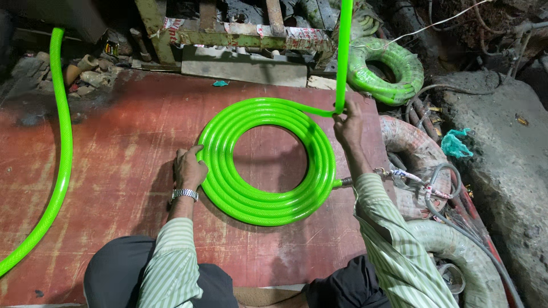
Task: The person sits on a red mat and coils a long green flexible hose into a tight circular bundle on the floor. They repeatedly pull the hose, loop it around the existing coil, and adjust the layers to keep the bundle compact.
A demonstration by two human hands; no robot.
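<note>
On the red board [103, 188], the left hand [188, 168] presses flat at nine o'clock on the green hose coil [265, 202], already several rings round, while the right hand [348, 125] pinches the loose hose [343, 51] at two o'clock, with lots left.

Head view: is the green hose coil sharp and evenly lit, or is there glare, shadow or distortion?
Head view: the hose coil is sharp, with small glare streaks; both hands are clear; the top background is dark; straight edges bend near the corners.
</note>
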